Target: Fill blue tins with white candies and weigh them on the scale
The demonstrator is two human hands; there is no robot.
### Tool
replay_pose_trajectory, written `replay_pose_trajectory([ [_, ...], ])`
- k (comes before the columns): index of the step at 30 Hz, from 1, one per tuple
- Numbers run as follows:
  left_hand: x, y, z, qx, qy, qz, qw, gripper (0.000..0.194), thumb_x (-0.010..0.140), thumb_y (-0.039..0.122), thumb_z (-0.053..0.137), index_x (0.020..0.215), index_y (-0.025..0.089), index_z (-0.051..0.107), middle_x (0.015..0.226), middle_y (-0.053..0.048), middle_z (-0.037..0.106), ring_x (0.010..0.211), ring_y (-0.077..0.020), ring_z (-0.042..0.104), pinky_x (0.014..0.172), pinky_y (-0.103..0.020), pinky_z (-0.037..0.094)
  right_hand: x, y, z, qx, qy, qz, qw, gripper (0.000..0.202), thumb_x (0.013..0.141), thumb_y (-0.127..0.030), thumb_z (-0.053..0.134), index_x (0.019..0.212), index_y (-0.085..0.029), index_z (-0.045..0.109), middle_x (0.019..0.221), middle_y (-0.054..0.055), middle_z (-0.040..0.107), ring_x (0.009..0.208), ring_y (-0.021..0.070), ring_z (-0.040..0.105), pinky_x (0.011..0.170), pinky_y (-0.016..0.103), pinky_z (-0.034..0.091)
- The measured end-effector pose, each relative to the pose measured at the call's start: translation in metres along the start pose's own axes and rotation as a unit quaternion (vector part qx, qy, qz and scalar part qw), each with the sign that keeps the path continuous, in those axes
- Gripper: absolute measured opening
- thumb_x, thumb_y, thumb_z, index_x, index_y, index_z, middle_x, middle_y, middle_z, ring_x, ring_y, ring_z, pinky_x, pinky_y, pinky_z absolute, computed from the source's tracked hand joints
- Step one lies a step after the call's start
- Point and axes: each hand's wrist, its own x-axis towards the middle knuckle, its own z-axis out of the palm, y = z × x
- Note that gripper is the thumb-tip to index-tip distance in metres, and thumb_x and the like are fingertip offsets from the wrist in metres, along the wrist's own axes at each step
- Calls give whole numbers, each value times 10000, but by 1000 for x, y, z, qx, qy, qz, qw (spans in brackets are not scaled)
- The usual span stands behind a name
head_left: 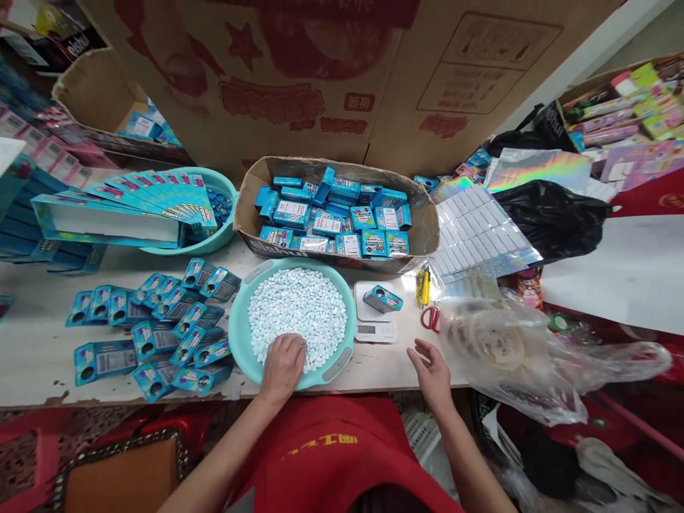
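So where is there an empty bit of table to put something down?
Bare table shows at far left beside the blue packets, and between the scale and the right hand. The middle is crowded: the candy basin under the left hand, the box behind.

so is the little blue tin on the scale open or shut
Shut: the blue tin lies on the scale with its lid closed, no contents showing.

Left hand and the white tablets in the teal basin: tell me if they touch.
Touching. The head view shows the left hand lying palm down on the white tablets inside the teal basin, fingers pressed into the pile.
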Motion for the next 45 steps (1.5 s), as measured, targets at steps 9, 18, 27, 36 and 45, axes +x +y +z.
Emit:
replay_pose_trajectory([
  [9,-1,3,2,2,24,-40,999,176,897,205,439,874,190,612,905,-66,656,895,-222,554,811,-360,426,39,-23,18,-12,-45,-60,997,649,587,-532,730,1096,-175,545,1152,161,590,1022,292,569,795,457,515],
  [18,22,35,-10,-323,106,-359,869,228,789,398,547,878,199,614,880,-50,664,818,-201,605,772,-342,467,70,-106,40,-31,-151,-235,960,389,631,-495,721,864,-198,623,872,53,632,857,238,582,835,428,468],
  [27,81,95,-31,-709,151,-439,531,451,705,537,639,917,139,660,977,-94,631,784,-143,580,630,-238,432,36,-160,60,-47,-303,-436,846,261,768,-436,666,950,-250,641,876,53,652,835,241,596,749,392,466],
  [36,60,83,-37,-704,201,-441,519,194,606,110,666,800,111,673,796,-73,656,705,-110,585,690,-245,439,35,-145,73,21,-344,-331,878,312,716,-442,709,927,-219,655,902,55,627,831,223,582,746,374,486],
  [45,58,91,-77,-423,131,-307,842,157,707,187,562,834,171,653,802,-21,650,660,-129,559,648,-270,440,30,-121,77,154,-393,-198,885,381,693,-411,737,974,-206,583,936,56,628,894,225,597,833,402,493],
])
